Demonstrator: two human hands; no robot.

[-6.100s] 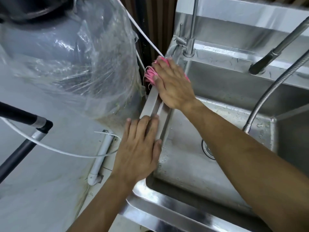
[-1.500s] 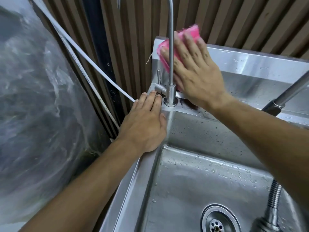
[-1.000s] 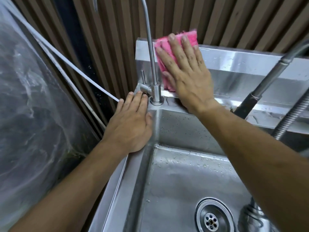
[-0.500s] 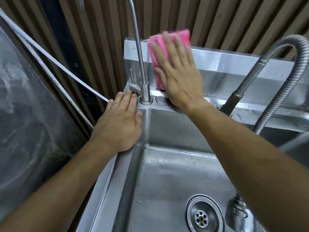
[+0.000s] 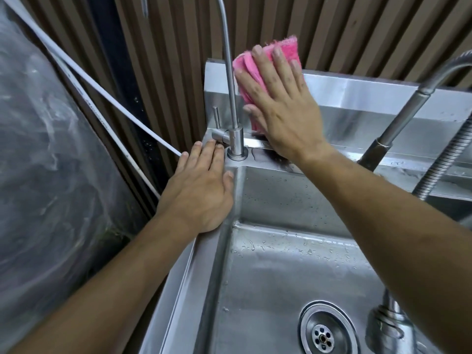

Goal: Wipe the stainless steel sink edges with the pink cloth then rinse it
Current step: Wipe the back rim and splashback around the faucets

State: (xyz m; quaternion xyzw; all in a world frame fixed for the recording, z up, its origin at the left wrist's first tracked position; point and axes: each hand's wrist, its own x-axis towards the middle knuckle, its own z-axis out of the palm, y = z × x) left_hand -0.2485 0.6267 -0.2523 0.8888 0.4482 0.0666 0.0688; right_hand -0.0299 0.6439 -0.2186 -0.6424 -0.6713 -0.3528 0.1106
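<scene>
My right hand point(image 5: 279, 108) presses the folded pink cloth point(image 5: 246, 66) flat against the upright back panel of the stainless steel sink point(image 5: 383, 98), fingers straight and spread. The cloth's top edge sticks up past the panel's rim. My left hand point(image 5: 199, 187) rests flat on the sink's left edge point(image 5: 199, 277) at the back corner, fingertips beside the base of the thin tap point(image 5: 236, 141).
A pull-out faucet with a coiled metal hose point(image 5: 439, 164) rises at the right. The drain point(image 5: 328, 330) sits in the wet basin below. White tubes point(image 5: 102, 98) run along the slatted wall; a plastic-wrapped bulk point(image 5: 46, 175) fills the left.
Over six seconds my right hand moved the cloth from the left rim up onto the back panel. In the last second it stays on the panel behind the thin tap; my left hand stays put.
</scene>
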